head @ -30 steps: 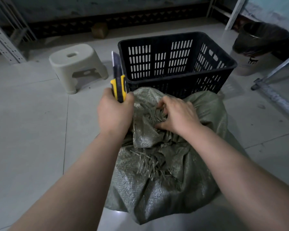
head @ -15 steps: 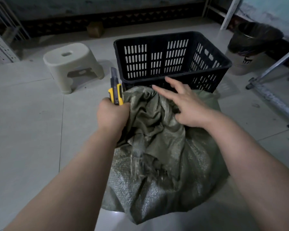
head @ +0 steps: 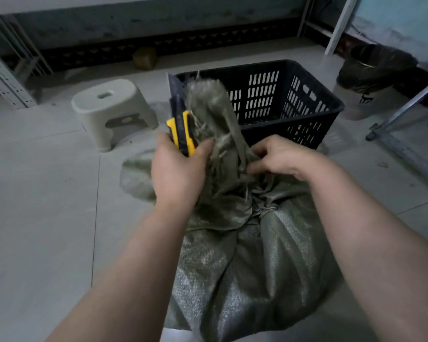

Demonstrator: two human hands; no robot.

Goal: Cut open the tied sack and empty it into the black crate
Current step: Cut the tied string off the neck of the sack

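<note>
sack [head: 245,255] neck gripped between both hands [head: 178,169].

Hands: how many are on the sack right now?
2. The left hand, gripping the knife, holds the sack's loose top upright in front of the crate; the right hand pinches the cloth at the tied neck.

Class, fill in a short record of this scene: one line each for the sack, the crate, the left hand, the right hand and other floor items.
Sack: green woven, on the floor, neck tied with cord
Crate: black, slotted, behind the sack, no contents visible
Left hand: grips yellow utility knife, blade out, pointing away
Right hand: pinches fabric at the sack neck
Other: pale stool, lined bin
</note>
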